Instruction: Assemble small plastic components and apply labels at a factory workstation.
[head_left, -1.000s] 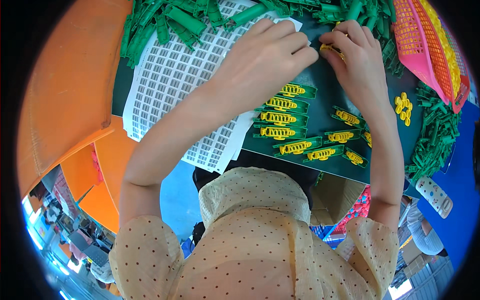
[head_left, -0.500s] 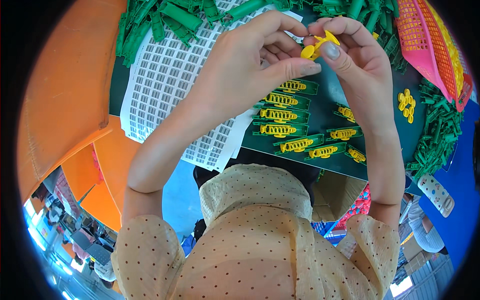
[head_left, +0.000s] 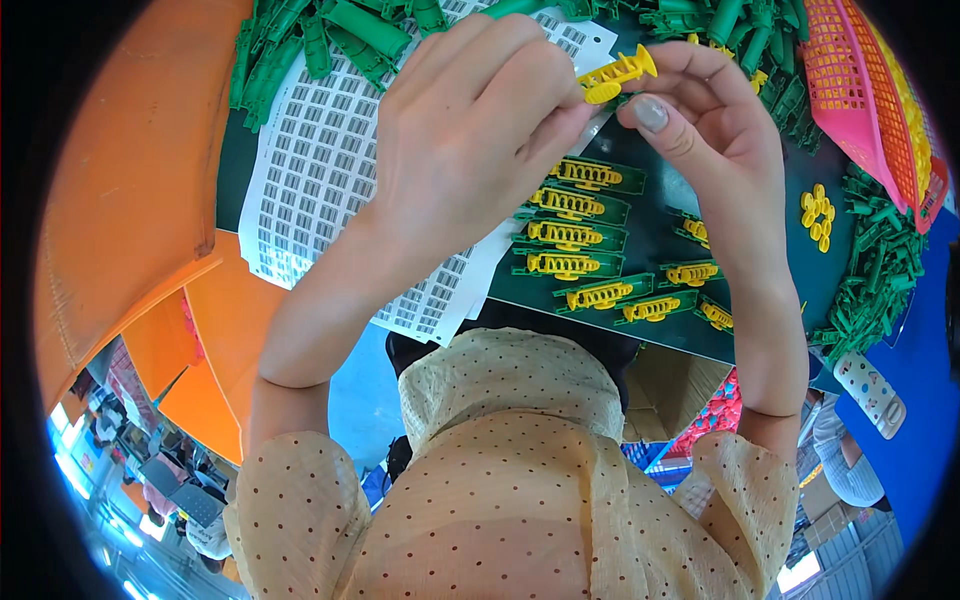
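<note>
My left hand [head_left: 478,135] pinches a yellow ribbed plastic piece [head_left: 622,70] with a round disc at its free end and another flat oval below. That piece sticks out rightward from my fingertips, its other end hidden in the grip. My right hand [head_left: 735,140] is beside the disc end, thumb and fingers apart; whether a fingertip touches the disc is unclear. Below my hands, several green plastic shells with yellow ribbed inserts [head_left: 565,237] lie on the dark green table [head_left: 520,292], some in a column, others scattered to the right.
Printed label sheets [head_left: 320,165] lie under my left arm. Loose green shells [head_left: 370,30] are heaped at the far edge, smaller green parts [head_left: 875,260] at the right. Small yellow discs [head_left: 817,217] lie near a pink basket [head_left: 840,90]. An orange panel [head_left: 130,150] stands left.
The yellow piece has turned, now lying more lengthwise and pointing right. My left hand has rolled over, its back now facing up, while my right thumb and fingers have parted from the piece.
</note>
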